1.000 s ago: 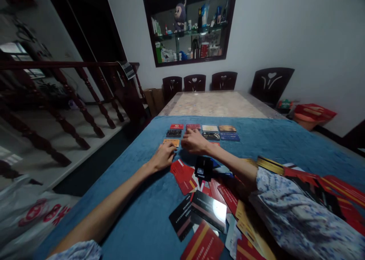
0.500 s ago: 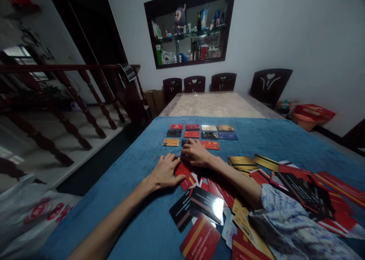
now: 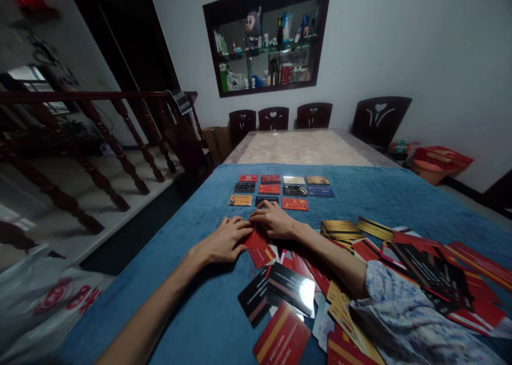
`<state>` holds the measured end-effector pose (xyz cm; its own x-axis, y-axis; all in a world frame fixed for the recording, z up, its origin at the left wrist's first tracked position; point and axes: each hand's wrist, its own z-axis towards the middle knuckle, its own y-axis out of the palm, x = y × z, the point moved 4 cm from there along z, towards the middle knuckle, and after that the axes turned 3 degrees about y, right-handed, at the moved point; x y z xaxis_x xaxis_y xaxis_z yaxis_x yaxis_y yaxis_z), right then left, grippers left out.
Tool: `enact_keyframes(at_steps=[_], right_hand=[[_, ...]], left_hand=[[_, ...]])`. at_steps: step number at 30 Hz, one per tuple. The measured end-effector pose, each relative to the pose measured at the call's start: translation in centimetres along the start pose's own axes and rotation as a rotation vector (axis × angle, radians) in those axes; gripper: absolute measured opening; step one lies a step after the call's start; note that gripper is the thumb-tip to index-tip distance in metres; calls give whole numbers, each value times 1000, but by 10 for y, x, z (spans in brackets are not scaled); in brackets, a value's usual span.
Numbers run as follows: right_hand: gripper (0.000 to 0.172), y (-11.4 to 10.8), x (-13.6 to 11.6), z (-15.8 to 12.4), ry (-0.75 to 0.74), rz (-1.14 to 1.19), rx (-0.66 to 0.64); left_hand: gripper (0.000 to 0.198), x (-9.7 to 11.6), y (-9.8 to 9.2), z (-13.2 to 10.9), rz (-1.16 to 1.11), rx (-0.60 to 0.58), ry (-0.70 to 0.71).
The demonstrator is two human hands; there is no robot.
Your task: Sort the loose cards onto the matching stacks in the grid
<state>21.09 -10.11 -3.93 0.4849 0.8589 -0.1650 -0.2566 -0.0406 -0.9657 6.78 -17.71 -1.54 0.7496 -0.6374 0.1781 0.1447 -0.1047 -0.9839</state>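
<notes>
My left hand [image 3: 224, 241] and my right hand [image 3: 275, 220] lie side by side on a blue cloth [image 3: 192, 301], both with fingertips on a red card [image 3: 256, 240] at the top of a loose pile of cards [image 3: 304, 290]. The fingers of both hands curl down onto that card. Just beyond the hands, several cards are laid in neat rows [image 3: 280, 190]: red, black, orange, blue and gold ones. The pile spreads right and toward me, with more red, black and gold cards [image 3: 432, 269] under and beside my right forearm.
The cloth covers the near end of a long marble table [image 3: 300, 147]. Dark wooden chairs [image 3: 273, 118] stand at the far end and right side. A stair railing [image 3: 120, 135] runs along the left, a wall cabinet [image 3: 267, 39] hangs behind, and a plastic bag [image 3: 36, 301] sits lower left.
Both hands drew back from the laid-out rows to the top of the pile. Two cards were added to the rows' near line. The hands now meet on a red card.
</notes>
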Motion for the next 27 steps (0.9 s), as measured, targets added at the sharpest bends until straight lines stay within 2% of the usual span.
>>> enact_keyframes(at_steps=[8,16,20,27], right_hand=[[37,0,0,-2,-20,-45,46],[33,4,3,-2,-33,-59,75],[30,5,2,-2,-36,-43,79],[28,2,-2,-4,-89,-26,115]], left_hand=[[43,-21,5,-6,59,39,-13],[23,-13,7,-6,-3,124,-82],[20,-14,10,-6,-6,134,-127],[14,-13,7,-8,16,149,-98]])
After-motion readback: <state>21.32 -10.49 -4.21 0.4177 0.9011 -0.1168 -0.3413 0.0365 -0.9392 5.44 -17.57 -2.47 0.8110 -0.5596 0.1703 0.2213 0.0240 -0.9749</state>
